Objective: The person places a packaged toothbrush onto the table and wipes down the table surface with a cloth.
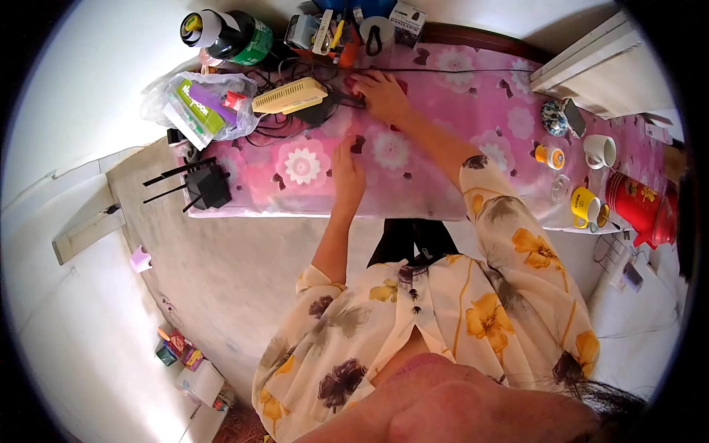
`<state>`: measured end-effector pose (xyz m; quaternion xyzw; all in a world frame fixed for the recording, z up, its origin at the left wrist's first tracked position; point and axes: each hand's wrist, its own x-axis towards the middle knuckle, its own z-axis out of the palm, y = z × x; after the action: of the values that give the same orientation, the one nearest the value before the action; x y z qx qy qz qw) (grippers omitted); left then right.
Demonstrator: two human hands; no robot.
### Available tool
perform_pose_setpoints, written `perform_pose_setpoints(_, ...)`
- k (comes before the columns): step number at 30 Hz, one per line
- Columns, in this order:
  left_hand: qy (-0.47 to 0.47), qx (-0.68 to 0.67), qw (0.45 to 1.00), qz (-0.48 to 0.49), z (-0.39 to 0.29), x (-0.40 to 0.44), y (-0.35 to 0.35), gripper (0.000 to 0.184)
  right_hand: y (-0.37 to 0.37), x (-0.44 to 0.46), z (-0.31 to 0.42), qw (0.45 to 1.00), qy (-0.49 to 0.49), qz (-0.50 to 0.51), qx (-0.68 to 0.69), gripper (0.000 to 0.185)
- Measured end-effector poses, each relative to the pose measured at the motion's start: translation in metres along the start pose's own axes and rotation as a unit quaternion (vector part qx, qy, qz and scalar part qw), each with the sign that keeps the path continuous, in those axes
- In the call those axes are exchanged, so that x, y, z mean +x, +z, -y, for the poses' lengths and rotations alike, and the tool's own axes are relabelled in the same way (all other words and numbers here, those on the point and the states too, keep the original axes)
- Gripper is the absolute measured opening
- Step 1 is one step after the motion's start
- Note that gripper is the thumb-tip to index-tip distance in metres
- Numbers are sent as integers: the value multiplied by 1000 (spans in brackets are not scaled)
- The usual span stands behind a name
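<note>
My left hand (348,171) lies on the pink flowered tablecloth (258,173) near the table's front edge. Its fingers point away from me, stretched out, with nothing seen in them. Farther back, my right hand (385,97) reaches across the cloth. It is closed over a dark red item (402,86), mostly hidden beneath the palm and fingers, so its kind does not show. Just left of those fingers lie tangled black cables (277,127) and a cream-yellow plastic device (289,96). A clear plastic jar (377,48) stands behind the right hand.
At left are a black router (207,184) with antennas, a plastic bag (159,100) of packets and a dark bottle (247,40). On the right stand a white mug (599,151), a yellow mug (583,205), an orange-labelled jar (549,156) and a red container (635,207).
</note>
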<state>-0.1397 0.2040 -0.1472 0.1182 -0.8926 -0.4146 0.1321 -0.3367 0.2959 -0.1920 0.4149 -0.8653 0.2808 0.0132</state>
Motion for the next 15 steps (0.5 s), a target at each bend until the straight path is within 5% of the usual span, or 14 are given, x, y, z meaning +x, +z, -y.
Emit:
perform_pose_setpoints(11, -2, 9, 1000, 8, 11, -15, -4, 49, -13, -31, -19, 994, -59, 38, 81, 15)
perform_pose_setpoints(15, 11, 20, 1000, -17, 9, -21, 4, 50, -27, -91, 4, 929, -177, 105, 307, 16)
